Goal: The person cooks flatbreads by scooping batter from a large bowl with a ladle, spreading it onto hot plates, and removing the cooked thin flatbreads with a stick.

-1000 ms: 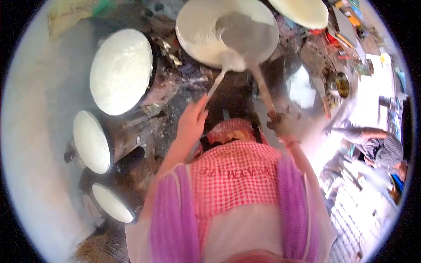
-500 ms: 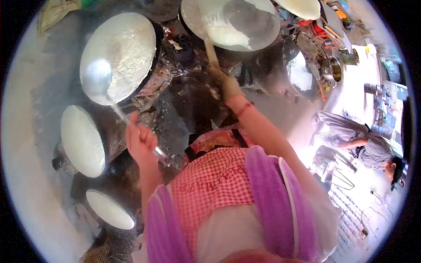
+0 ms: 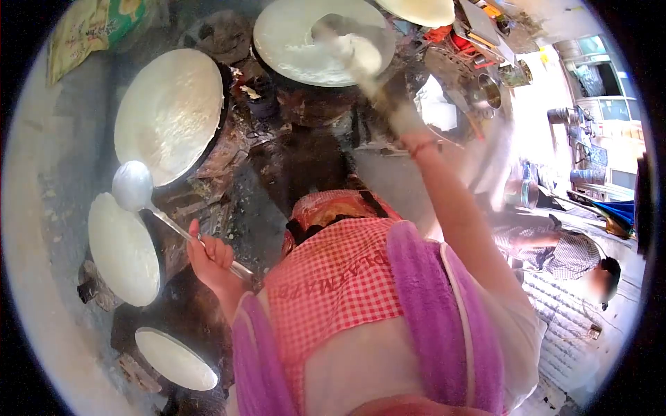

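My left hand [image 3: 210, 260] is closed around the handle of a metal ladle [image 3: 132, 186]. The ladle's round bowl is over the gap between a large round griddle [image 3: 166, 114] coated with pale batter and a smaller pale-covered one [image 3: 123, 249]. My right hand [image 3: 406, 121], smeared by motion, grips a wooden-handled spreader [image 3: 369, 83]. Its far end is blurred over the top griddle [image 3: 288, 45], where white batter covers most of the surface and a grey patch shows through.
Another pale round sheet [image 3: 177, 358] lies at lower left, and one more [image 3: 420, 10] at the top edge. A steel pot [image 3: 488, 91] stands at upper right among clutter. A printed sack [image 3: 87, 35] is at upper left. At right, a person [image 3: 569, 253] is on the bright floor.
My right hand swept the spreader rightward, and batter now covers more of the top griddle. The ladle came down and away from the upper-left griddle. The whole view shifted slightly.
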Tool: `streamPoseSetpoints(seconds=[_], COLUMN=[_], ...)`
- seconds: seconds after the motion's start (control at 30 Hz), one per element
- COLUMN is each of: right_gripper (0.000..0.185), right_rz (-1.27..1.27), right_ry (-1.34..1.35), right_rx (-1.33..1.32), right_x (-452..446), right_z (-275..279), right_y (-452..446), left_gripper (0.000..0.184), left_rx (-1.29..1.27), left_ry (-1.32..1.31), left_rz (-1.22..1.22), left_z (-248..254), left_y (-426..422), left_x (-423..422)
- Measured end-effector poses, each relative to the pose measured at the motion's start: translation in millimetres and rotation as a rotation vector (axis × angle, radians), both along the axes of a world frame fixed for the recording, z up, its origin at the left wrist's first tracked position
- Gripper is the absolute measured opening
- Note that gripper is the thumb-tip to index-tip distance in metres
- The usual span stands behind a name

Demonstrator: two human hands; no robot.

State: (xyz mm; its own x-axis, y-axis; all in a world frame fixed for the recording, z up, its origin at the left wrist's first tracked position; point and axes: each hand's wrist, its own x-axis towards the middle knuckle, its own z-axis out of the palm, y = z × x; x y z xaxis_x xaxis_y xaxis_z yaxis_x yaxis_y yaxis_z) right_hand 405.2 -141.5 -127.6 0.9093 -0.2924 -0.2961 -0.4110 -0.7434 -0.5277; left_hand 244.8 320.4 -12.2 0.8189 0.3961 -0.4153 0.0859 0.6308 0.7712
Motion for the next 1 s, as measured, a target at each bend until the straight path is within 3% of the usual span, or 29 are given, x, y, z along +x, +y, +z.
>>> streamPoseSetpoints(seconds=[0.03, 0.07, 0.1, 0.17, 0.2, 0.37, 0.4, 0.5, 0.57, 0.6, 0.67, 0.7, 0.77, 0.8, 0.87, 0.93, 0.97, 1.0], right_gripper=[0.056, 0.056, 0.046, 0.045, 0.048, 0.059, 0.059, 0.063, 0.062, 0.062, 0.063, 0.067, 0.078, 0.055, 0.08, 0.078, 0.05, 0.05], right_rz=[0.154, 0.158, 0.221, -0.035, -0.151, 0.095, 0.04, 0.141, 0.42, 0.431, 0.273, 0.185, 0.161, 0.033, 0.12, 0.396, 0.249, 0.252], right_ry=[0.06, 0.063, -0.01, 0.094, 0.083, -0.052, 0.098, 0.008, 0.02, 0.026, -0.068, 0.056, 0.033, 0.277, 0.07, 0.048, 0.225, 0.229], right_rx=[-0.182, -0.191, -0.227, -0.292, 0.093, -0.055, 0.076, 0.083, -0.003, 0.003, 0.174, 0.196, 0.284, 0.363, 0.339, 0.211, 0.311, 0.308], right_x=[-21.8, -40.7, -59.0, -57.8, -49.4, 52.3, 64.0, 57.1, 19.0, 22.1, 26.1, 46.8, 85.6, 111.6, 151.8, 180.6, 164.8, 141.3], right_z=[14.5, 4.1, -19.4, -15.2, 2.5, -32.9, 5.4, -7.8, 11.1, -3.4, -38.7, -47.9, -26.2, -27.9, -38.3, -37.0, 22.4, 40.1], right_y=[20.4, 14.8, 3.8, -16.7, -40.8, -148.7, -135.1, -129.4, -123.4, -137.1, -163.1, -174.6, -165.4, -161.5, -146.3, -121.9, -105.3, -105.1], left_gripper=[0.034, 0.034, 0.034, 0.034, 0.034, 0.035, 0.035, 0.033, 0.031, 0.031, 0.032, 0.033, 0.033, 0.033, 0.034, 0.034, 0.033, 0.033], left_rx=[0.013, 0.004, 0.027, 0.059, 0.051, 0.08, 0.011, -0.079, -0.211, -0.206, -0.329, -0.319, -0.335, -0.377, -0.369, -0.398, -0.397, -0.399], left_ry=[-0.014, -0.011, 0.027, 0.064, 0.043, 0.045, 0.016, -0.042, -0.123, -0.118, -0.231, -0.242, -0.21, -0.211, -0.233, -0.291, -0.278, -0.276], left_rz=[-0.031, -0.027, -0.029, -0.022, -0.001, 0.11, 0.142, 0.193, 0.204, 0.215, 0.148, 0.131, 0.138, 0.145, 0.15, 0.119, 0.151, 0.155], left_z=[-2.5, -3.7, -3.0, -2.7, -0.9, 8.2, 5.5, 16.9, 19.2, 17.8, 18.7, 20.6, 21.6, 19.6, 19.6, 18.3, 19.1, 22.0], left_y=[-5.7, -11.7, -17.1, -34.0, -44.8, -117.0, -131.8, -175.7, -195.1, -202.0, -211.5, -216.3, -217.0, -217.2, -215.7, -207.9, -204.1, -199.7], left_x=[1.9, 2.7, 3.4, 3.2, 3.7, 6.0, 6.2, 9.3, 0.0, -7.3, -17.3, -20.2, -23.9, -18.7, -7.9, -2.6, -1.0, -3.7])
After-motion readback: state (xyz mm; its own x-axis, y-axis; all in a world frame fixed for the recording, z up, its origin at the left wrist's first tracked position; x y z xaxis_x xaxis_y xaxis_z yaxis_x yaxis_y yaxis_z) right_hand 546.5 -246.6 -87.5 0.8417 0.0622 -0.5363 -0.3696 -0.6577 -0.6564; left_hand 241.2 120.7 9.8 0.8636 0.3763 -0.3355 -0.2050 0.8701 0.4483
